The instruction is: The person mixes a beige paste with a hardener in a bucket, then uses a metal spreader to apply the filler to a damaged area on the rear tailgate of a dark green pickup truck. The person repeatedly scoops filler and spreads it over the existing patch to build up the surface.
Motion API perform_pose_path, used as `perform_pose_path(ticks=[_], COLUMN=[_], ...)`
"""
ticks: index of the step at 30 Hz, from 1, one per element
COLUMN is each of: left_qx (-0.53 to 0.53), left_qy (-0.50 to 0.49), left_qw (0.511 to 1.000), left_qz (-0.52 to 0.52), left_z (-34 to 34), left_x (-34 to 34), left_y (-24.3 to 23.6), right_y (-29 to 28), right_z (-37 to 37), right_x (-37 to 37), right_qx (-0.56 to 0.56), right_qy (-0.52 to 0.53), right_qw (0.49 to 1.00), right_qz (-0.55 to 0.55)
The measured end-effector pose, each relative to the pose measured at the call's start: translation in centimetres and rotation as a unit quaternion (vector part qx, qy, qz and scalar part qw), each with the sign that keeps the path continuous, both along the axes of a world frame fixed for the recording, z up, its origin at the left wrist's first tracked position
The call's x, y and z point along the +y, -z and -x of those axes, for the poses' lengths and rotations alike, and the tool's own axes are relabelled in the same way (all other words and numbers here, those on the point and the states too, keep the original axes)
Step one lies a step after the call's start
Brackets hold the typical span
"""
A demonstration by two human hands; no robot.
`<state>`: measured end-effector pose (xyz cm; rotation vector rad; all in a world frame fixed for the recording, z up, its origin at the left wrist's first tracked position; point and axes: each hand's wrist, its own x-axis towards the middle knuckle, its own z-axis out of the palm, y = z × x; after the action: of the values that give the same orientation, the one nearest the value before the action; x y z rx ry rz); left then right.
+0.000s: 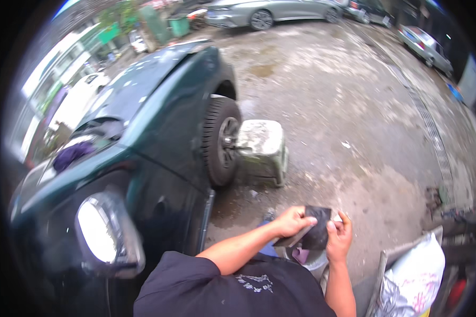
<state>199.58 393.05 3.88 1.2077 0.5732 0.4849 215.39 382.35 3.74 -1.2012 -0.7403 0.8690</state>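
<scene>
At the frame's lower centre, we pinch a dark sheet (318, 236) with our left hand (292, 222) and right hand (340, 240) at opposite edges, probably to keep it steady.

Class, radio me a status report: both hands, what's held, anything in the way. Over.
Left hand clasping black sheet. Right hand at sheet's right edge, grip unclear. Pale container below, partly hidden; stool ahead, beside wheel.

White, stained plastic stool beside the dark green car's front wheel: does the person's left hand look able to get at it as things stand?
Probably, perhaps leaning forward: nothing visible blocks the left hand from the stool, though that hand holds a flat black sheet.
</scene>
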Motion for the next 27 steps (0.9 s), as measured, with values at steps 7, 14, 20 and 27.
perform_pose_path(ticks=[7,14,20,27], left_qx=[0.066,0.067,0.058,0.025], left_qy=[-0.076,-0.18,-0.218,-0.26], left_qw=[0.985,0.974,0.971,0.963], left_qz=[0.14,0.12,0.076,0.062], left_z=[-0.9,0.8,-4.7,-15.1], left_x=[16.2,28.0,32.3,36.1], left_y=[0.0,-1.6,-3.3,-2.1], right_y=[1.3,0.1,-1.2,-2.9], right_z=[0.2,0.2,-0.3,-5.3], right_x=[11.2,20.4,26.3,33.2], right_qx=[0.024,0.017,-0.174,-0.32], right_qy=[0.026,0.022,0.02,0.048], right_qw=[0.995,0.992,0.985,0.942], right_qz=[0.092,0.121,-0.002,-0.092])
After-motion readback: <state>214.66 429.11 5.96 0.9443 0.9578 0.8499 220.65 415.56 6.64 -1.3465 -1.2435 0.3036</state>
